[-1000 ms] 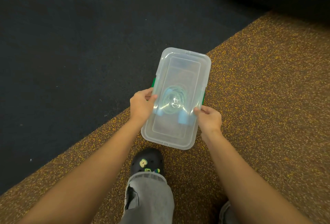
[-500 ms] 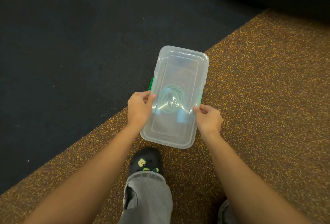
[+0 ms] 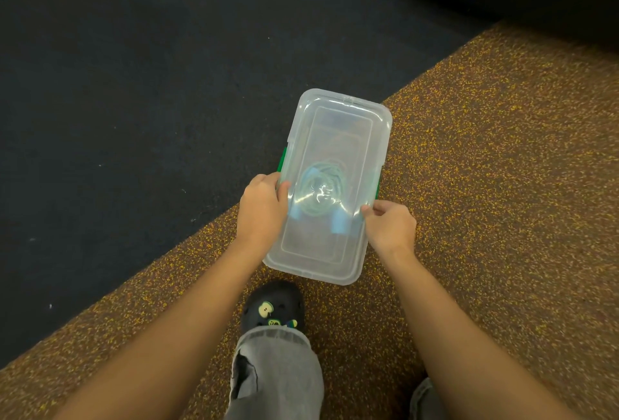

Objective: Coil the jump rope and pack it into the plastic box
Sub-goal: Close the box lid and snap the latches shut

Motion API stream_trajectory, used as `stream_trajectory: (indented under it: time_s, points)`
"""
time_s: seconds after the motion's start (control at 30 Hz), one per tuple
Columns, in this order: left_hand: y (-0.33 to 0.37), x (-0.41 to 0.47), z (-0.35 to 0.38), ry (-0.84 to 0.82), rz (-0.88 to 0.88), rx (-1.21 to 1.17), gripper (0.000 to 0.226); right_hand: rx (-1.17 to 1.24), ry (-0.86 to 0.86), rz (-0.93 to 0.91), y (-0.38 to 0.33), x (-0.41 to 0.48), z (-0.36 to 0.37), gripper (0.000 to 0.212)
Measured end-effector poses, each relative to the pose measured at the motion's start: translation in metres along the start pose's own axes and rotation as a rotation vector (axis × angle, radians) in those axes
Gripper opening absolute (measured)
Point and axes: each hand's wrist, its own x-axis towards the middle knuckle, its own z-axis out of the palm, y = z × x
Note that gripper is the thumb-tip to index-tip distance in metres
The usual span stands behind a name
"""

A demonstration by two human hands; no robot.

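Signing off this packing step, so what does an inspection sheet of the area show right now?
Surface: speckled brown floor meeting dark floor.
Job's things: clear plastic box with lid on, held above the floor; coiled jump rope inside; green latches at the sides.
Clutter: nothing seen.
Hands: left hand and right hand grip the box's long sides.
Cables: nothing seen.
Surroundings: black shoe, grey trouser leg.
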Motion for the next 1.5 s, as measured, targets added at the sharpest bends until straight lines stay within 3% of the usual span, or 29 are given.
stream_trajectory:
  time_s: [0.3, 0.5, 0.67, 0.8, 0.87, 0.97, 1.1, 1.17, 1.3, 1.37, 1.5]
  points:
    - [0.001, 0.003, -0.001, -0.041, -0.047, 0.031, 0.027, -0.122, -0.061, 0.027, 0.003, 0.002, 0.000, 0.026]
    - [0.006, 0.008, -0.007, -0.069, -0.177, -0.090, 0.029, -0.070, -0.045, -0.023, 0.004, 0.005, 0.002, 0.029]
    - [0.000, 0.018, -0.009, -0.157, -0.351, -0.279, 0.030, 0.052, -0.046, 0.079, 0.011, 0.016, 0.006, 0.026]
    - [-0.012, 0.030, -0.012, -0.308, -0.542, -0.486, 0.061, 0.163, -0.100, 0.156, 0.016, 0.022, 0.008, 0.016]
    - [-0.014, 0.034, -0.015, -0.439, -0.581, -0.560, 0.076, 0.227, -0.141, 0.200, 0.019, 0.026, 0.008, 0.033]
    - [-0.016, 0.037, -0.017, -0.555, -0.574, -0.657, 0.078, 0.403, -0.263, 0.311, 0.023, 0.030, 0.003, 0.068]
    - [-0.021, 0.037, -0.014, -0.513, -0.507, -0.652, 0.075, 0.666, -0.439, 0.343, 0.036, 0.029, 0.000, 0.081]
    - [-0.020, 0.032, -0.014, -0.425, -0.409, -0.591, 0.064, 0.737, -0.426, 0.318, 0.039, 0.028, 0.003, 0.075]
    - [-0.009, 0.016, -0.009, -0.261, -0.247, -0.610, 0.036, 0.578, -0.247, 0.128, 0.032, 0.021, 0.009, 0.045]
    - [-0.007, 0.013, -0.008, -0.228, -0.296, -0.663, 0.032, 0.609, -0.172, 0.090, 0.027, 0.019, 0.009, 0.034]
    - [-0.011, 0.022, -0.011, -0.324, -0.545, -0.929, 0.027, 0.944, -0.321, 0.278, 0.025, 0.028, 0.004, 0.033]
